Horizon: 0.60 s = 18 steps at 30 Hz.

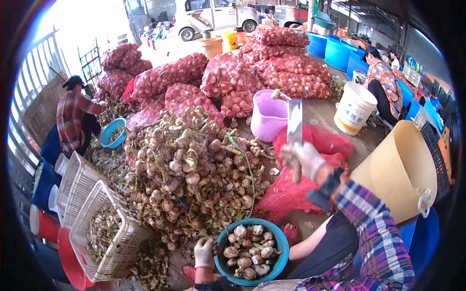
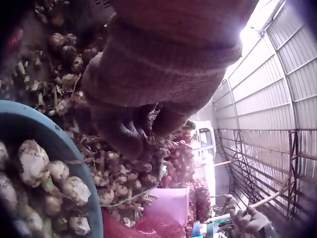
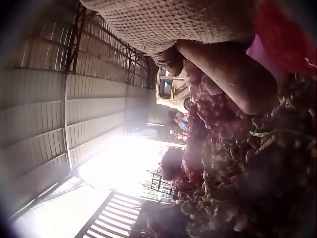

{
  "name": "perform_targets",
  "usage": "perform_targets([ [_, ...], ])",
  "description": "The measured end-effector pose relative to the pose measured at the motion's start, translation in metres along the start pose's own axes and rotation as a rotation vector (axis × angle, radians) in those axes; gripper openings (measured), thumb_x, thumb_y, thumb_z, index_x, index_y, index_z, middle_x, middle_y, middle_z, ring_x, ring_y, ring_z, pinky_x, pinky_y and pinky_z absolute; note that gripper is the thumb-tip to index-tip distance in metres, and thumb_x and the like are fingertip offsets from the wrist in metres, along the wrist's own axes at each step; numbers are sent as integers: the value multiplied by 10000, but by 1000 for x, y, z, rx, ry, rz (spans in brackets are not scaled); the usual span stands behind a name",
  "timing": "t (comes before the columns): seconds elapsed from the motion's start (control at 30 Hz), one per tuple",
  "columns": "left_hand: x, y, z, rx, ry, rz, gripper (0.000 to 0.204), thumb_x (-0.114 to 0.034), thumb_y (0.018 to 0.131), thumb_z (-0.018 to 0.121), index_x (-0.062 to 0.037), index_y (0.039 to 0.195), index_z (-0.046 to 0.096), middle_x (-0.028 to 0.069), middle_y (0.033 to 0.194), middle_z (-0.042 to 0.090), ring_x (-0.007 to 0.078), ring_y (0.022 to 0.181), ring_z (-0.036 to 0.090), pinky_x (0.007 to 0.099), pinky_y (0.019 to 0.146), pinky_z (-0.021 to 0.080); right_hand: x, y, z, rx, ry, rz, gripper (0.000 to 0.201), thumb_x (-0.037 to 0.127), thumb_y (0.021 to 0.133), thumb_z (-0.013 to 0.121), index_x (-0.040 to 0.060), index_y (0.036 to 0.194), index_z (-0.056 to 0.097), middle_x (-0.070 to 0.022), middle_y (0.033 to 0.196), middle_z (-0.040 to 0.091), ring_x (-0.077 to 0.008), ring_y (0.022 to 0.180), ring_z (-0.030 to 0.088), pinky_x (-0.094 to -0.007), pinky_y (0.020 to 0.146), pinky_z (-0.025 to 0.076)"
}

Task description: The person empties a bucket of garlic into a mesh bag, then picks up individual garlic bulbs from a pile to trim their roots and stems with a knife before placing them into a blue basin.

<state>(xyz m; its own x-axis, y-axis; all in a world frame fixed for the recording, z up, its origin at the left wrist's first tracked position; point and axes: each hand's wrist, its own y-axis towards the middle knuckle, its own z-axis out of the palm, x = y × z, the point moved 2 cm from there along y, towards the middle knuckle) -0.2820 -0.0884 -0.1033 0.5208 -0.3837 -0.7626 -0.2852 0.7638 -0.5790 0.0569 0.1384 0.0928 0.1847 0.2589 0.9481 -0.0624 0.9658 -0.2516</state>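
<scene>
Head view: my right hand is curled tight round the handle of a knife, its blade pointing away, raised well beyond the teal basin and to its right. My left hand is just beside the basin's left rim, fingers bent inward; I can't tell whether anything is between them.

The garlic bulbs lie inside the basin, and many more make up the heap beyond it and to its left. What looks like one loose bulb shows by the blade's far end; I can't tell whether it touches.

To cut well, as I judge it, I want a firm grip and a steady wrist, each bulb turned so the stem meets the edge, and my left fingers well out of the blade's path. A short, controlled stroke should spare the flesh.

Counting: one knife, one teal basin, roughly eighteen bulbs showing in it, though overlaps hide some; one purple bucket beyond the basin, one white bucket farther right, two white crates left of it. The heap is past counting.
</scene>
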Motion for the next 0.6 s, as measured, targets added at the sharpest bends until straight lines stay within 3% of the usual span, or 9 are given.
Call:
perform_targets([
  [0.13,18,73,-79,-222,282,170,230,-175,858,625,-35,1039,646,19,695,618,108,479,487,273,434,381,-39,-82,6,72,-2,151,249,146,896,663,1,1087,597,-102,997,661,-219,889,667,-337,720,560],
  [0.17,56,117,-140,-175,496,559,275,-207,835,640,-19,1036,645,38,707,617,149,510,510,324,457,405,-46,-99,10,59,-10,227,241,144,898,656,-15,1069,597,-93,953,665,-212,847,668,-331,702,552],
  [0.2,65,134,-192,-318,145,146,360,-262,795,674,15,1023,648,110,763,659,235,620,606,373,556,475,-55,-111,8,102,10,295,229,140,902,642,-34,1045,597,-93,923,662,-197,808,664,-309,668,537],
  [0.23,33,101,-176,-716,828,55,432,-310,746,710,19,1021,659,177,852,693,319,774,658,398,705,513,-61,-125,10,118,-7,404,216,146,898,638,-36,1007,603,-99,887,654,-174,766,656,-283,641,520],
  [0.27,42,108,-208,-734,808,-22,371,-243,766,726,-36,1067,664,110,837,695,223,689,643,360,630,518,-69,-133,11,121,-137,335,226,159,882,654,-37,981,604,-109,878,652,-161,750,650,-265,631,516],
  [0.3,39,101,-219,-818,881,23,370,-264,766,729,-38,1053,675,109,871,697,243,751,650,376,687,521,-75,-139,13,82,-240,325,232,158,866,668,-35,968,591,-116,880,656,-167,755,651,-276,614,519],
  [0.37,86,147,-301,-840,774,-270,455,-307,764,740,-33,1116,650,140,983,702,273,870,659,383,803,511,-103,-138,0,47,-258,330,215,146,863,670,-12,971,573,-117,883,658,-176,742,644,-292,594,524],
  [0.47,11,113,-223,-840,1063,-189,752,-418,700,750,-35,1307,526,257,1153,644,390,1102,614,430,937,487,-123,-125,-9,40,-257,334,199,150,859,675,4,963,588,-87,836,657,-157,707,637,-283,594,526],
  [0.6,19,150,-225,-672,1116,-168,857,-469,642,789,-8,1307,507,260,1162,638,385,1095,618,418,959,479,-124,-106,7,90,-505,314,188,188,857,663,8,854,609,-74,761,634,-152,642,626,-262,558,511],
])
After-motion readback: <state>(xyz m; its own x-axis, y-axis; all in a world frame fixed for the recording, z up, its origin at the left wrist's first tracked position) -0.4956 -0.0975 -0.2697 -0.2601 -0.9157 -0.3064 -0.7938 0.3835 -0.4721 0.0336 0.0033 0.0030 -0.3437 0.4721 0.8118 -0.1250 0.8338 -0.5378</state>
